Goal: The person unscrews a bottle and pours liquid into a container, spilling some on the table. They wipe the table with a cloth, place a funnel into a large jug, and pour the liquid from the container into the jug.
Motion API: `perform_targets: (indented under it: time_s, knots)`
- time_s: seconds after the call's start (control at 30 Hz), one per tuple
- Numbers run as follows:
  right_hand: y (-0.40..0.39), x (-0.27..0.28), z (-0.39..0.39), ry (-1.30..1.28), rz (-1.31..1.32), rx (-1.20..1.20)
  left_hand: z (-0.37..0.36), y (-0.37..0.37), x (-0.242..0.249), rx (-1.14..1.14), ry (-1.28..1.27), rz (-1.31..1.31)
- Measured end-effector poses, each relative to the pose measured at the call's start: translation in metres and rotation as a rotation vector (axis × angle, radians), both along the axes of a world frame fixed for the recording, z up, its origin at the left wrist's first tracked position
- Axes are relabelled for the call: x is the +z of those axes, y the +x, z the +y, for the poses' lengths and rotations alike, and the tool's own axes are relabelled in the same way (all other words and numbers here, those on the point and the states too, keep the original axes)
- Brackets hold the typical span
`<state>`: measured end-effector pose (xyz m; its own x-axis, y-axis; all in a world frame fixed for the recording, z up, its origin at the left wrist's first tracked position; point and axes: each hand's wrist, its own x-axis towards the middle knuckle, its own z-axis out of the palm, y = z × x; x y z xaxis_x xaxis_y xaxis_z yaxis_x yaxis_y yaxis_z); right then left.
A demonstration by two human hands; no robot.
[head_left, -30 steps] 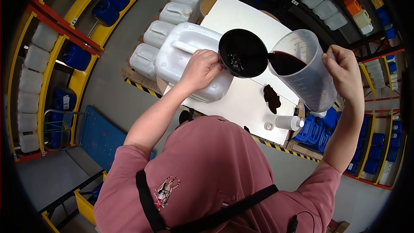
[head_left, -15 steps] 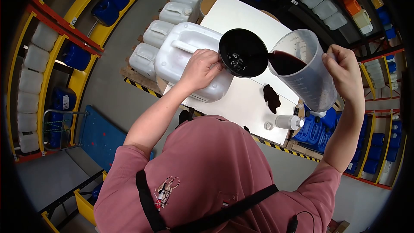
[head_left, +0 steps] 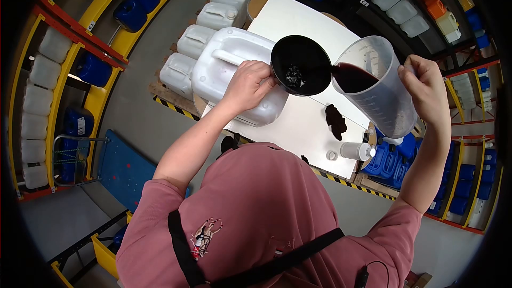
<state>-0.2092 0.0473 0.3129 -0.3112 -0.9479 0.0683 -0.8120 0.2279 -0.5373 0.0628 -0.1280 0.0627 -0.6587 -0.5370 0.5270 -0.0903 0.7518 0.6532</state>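
Note:
My left hand (head_left: 249, 86) grips the near left edge of a black funnel (head_left: 309, 56), whose lower end is hidden. The funnel sits over the right end of a large white jerrycan (head_left: 229, 48) on the white tabletop. Closed round the handle side of a clear graduated measuring jug (head_left: 381, 106), my right hand (head_left: 424, 85) keeps it tilted to the left. Dark red liquid (head_left: 354, 79) lies at the jug's lip and runs into the funnel, where wet glints show. A dark, irregular patch (head_left: 335, 121) is on the tabletop below the jug.
A white bottle (head_left: 356, 151) lies on its side beside a small round cap (head_left: 332, 155) on the white tabletop (head_left: 288, 16). Several white jerrycans (head_left: 194, 40) stand on a pallet at the left. Blue canisters (head_left: 386, 160) stand at the right. A blue cart (head_left: 125, 165) is at lower left.
Both hands, the funnel and the jug hold nearly the same positions. Only the wet glints inside the funnel have shifted and shrunk a little.

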Motion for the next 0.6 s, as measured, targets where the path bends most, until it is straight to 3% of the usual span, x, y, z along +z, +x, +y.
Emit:
perform_targets:
  time_s: [0.6]
  knots:
    - [-0.007,-0.012,0.008,-0.046,-0.086,-0.026,0.0,0.0,0.0,0.003,-0.001,-0.004]
